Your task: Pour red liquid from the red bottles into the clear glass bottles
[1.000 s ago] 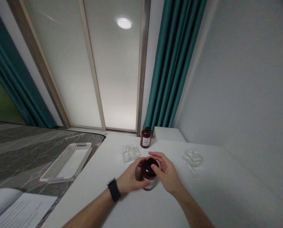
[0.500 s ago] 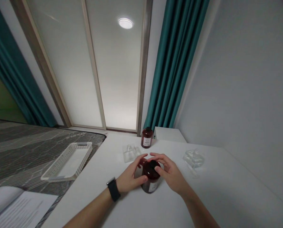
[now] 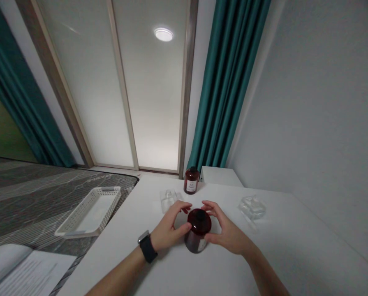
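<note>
A dark red-brown bottle [image 3: 199,227] with a black cap and a white label stands on the white table between my hands. My left hand [image 3: 173,227], with a black watch on its wrist, curves round its left side; the thumb touches the bottle near its shoulder. On the right, my right hand [image 3: 225,230] is spread, thumb at the bottle's side and curved fingers apart near its top; whether these fingers touch is unclear. A second brown bottle [image 3: 191,181] with a white label stands behind. Beyond my left hand lies a clear plastic piece [image 3: 168,199].
Another clear plastic piece [image 3: 252,206] lies on the table [image 3: 202,275] at right. A white basket [image 3: 105,213] sits at left, with an open book [image 3: 45,267] nearer me. Behind the table stand a white box-like surface [image 3: 221,176] and a teal curtain [image 3: 227,82].
My right hand has spread away from the cap, its thumb moving down to the bottle's side. The bottle's top has shifted slightly right, and its label shows farther right. My left hand has barely moved.
</note>
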Available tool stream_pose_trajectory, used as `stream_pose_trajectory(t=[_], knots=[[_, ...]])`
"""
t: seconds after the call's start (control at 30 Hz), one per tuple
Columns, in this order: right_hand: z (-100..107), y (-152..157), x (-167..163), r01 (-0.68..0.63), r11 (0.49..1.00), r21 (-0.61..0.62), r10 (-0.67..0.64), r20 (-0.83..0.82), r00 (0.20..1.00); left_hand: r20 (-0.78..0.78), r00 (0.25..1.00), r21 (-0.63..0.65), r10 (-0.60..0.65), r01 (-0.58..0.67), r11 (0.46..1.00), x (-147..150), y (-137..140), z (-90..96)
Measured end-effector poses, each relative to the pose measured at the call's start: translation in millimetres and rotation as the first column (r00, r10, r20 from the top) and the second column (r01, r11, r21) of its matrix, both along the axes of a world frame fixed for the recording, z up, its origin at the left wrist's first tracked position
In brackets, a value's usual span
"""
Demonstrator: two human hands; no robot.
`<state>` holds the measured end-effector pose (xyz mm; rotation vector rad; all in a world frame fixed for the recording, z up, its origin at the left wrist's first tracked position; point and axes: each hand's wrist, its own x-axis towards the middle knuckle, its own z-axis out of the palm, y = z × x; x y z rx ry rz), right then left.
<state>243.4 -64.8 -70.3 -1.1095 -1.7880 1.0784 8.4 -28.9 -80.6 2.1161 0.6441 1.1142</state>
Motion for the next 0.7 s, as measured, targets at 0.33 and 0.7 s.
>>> stream_pose_trajectory(t=[0.33, 0.7], knots=[[-6.0, 3.2, -17.2, -0.027, 1.0, 0.008, 0.027, -0.075, 0.997, -0.082, 0.989, 0.082, 0.121, -0.115, 0.99, 24.6, 0.7, 52.1], [-12.3, 5.3, -15.2, 0.022, 0.999, 0.023, -0.02, -0.094, 0.995, -0.032, 0.999, 0.009, 0.008, -0.008, 1.0, 26.8, 8.9, 48.4]])
